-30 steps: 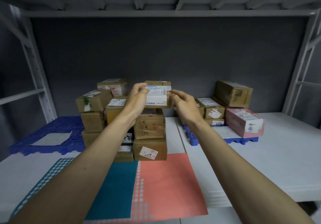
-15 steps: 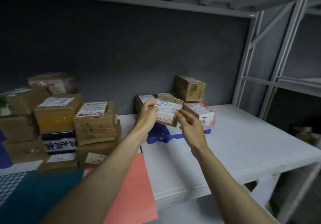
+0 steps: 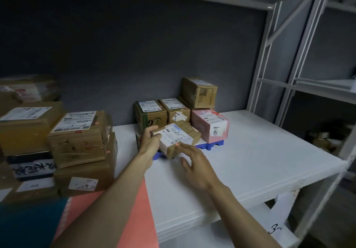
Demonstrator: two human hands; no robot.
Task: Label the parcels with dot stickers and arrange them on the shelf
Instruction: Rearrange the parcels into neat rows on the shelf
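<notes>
My left hand grips the small brown cardboard parcel, tilted on the blue plastic pallet's front edge; my right hand hovers open. It might slide off.

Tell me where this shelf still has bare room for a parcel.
Free: the white shelf board right of the pink parcel, out to the frame post, and the strip in front of the blue pallet. Crowded: the pallet itself, where the left hand holds the small parcel, and the stacked boxes at left.
</notes>
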